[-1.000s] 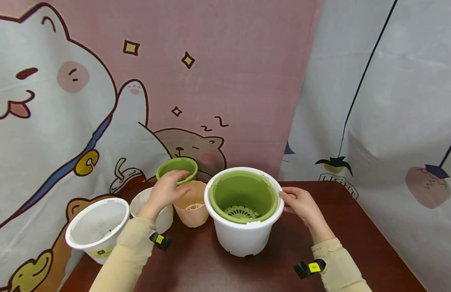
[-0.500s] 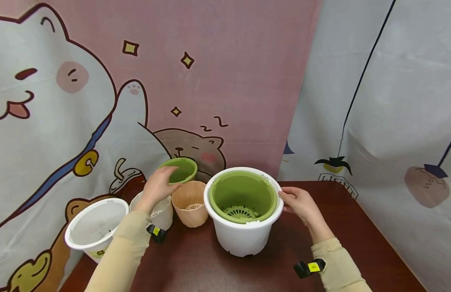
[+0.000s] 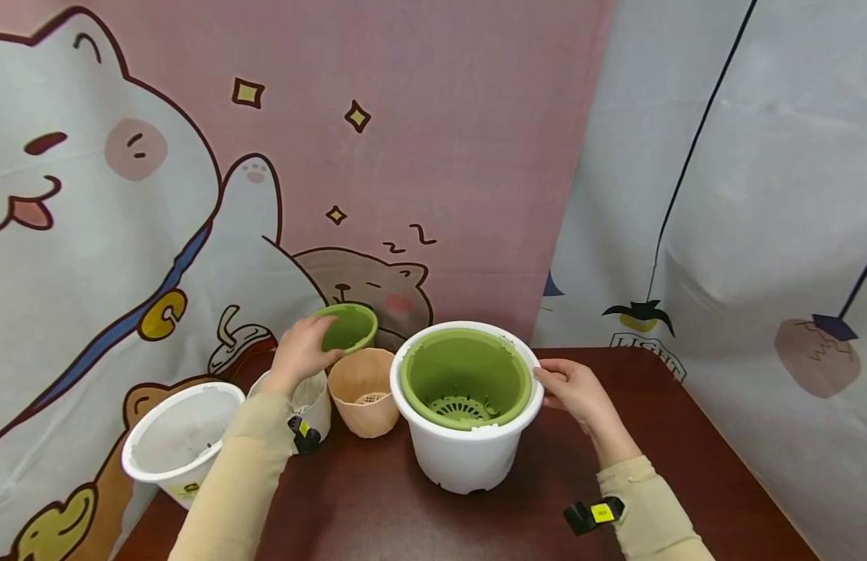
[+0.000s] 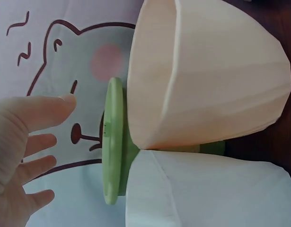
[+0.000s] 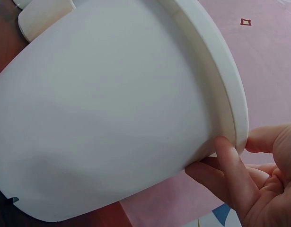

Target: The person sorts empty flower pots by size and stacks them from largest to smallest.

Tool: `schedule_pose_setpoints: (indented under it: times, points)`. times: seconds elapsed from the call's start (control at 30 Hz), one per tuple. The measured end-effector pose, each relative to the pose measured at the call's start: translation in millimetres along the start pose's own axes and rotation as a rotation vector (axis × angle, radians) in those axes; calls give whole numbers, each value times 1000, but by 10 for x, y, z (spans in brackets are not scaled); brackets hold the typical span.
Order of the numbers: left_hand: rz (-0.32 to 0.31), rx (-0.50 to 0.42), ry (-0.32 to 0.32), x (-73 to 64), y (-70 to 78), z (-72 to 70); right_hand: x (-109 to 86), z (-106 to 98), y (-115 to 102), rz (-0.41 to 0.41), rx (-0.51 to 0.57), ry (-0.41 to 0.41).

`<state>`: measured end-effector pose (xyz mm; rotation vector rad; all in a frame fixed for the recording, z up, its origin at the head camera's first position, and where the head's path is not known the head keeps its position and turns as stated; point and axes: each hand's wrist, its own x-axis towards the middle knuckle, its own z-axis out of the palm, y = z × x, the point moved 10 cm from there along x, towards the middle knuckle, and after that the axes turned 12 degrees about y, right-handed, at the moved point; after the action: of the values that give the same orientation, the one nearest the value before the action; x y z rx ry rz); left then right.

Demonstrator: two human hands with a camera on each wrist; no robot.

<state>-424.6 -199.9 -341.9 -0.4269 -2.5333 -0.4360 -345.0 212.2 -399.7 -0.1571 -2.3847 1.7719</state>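
A large white flowerpot (image 3: 463, 463) stands mid-table with a green flowerpot (image 3: 468, 366) nested inside it. My right hand (image 5: 254, 182) pinches the white pot's rim, thumb on one side and fingers underneath, at its right edge. Over on the left, my left hand (image 3: 301, 352) is raised above a small white pot (image 3: 322, 405), partly covering it. Its fingers are spread and hold nothing in the left wrist view. Just beyond it is the second green flowerpot (image 3: 356, 331), whose rim (image 4: 113, 142) shows apart from the fingertips. A peach pot (image 3: 365, 382) stands in front of that green one.
At the far left, a wide white pot (image 3: 184, 436) with a label is partly hidden by my left sleeve. All the pots are on a dark red-brown table (image 3: 377, 514). A cartoon-printed cloth (image 3: 475, 156) hangs behind the table.
My left hand has drawn back leftward and a little nearer, uncovering more of the peach pot and the back green pot. My right hand keeps its pinch on the white flowerpot's rim.
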Motion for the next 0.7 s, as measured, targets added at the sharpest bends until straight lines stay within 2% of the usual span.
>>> schedule_pose_setpoints:
  times: [0.33,0.7]
  points:
    - [-3,67,-55,22,-138,178,-24,3,-18,0,-7,1]
    - [-7,99,-96,2,-200,280,-27,-2,-15,3,-13,6]
